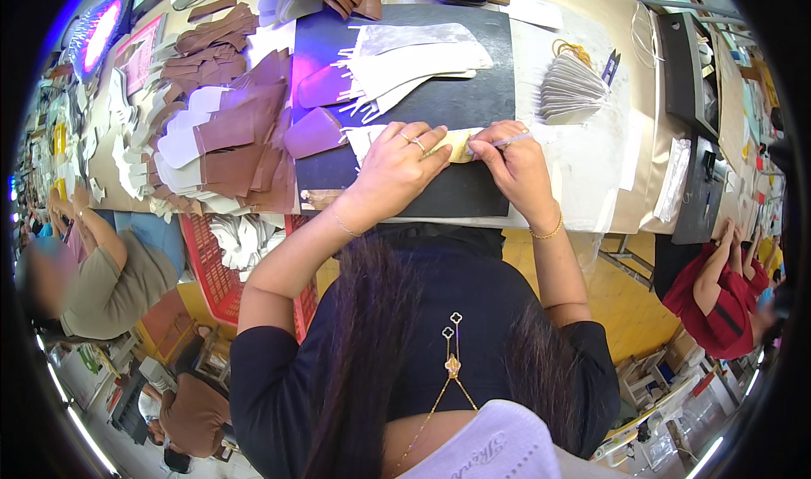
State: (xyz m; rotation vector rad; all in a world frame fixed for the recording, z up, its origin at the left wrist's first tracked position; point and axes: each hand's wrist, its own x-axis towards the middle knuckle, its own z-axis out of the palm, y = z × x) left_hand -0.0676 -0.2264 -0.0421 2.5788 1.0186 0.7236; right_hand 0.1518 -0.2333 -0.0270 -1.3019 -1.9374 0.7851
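Right fingers (498, 131) pinch-tight on slim tool (514, 139), left fingers (432, 138) slightly apart on yellowish strip (460, 144); script (488, 450) on lilac cloth (515, 428)

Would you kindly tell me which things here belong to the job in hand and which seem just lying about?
Likely in the job:
- pale strip beneath the left hand
- slim tool in the right hand
- dark mat
- white pieces

Probably lying about:
- fan-shaped stack
- dark snips
- black box

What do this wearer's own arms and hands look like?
Short black sleeves leave the forearms bare, and there are no gloves. The left hand has a ring, with a thin bracelet at its wrist; the right hand also has a ring, with a thicker gold-coloured bracelet.
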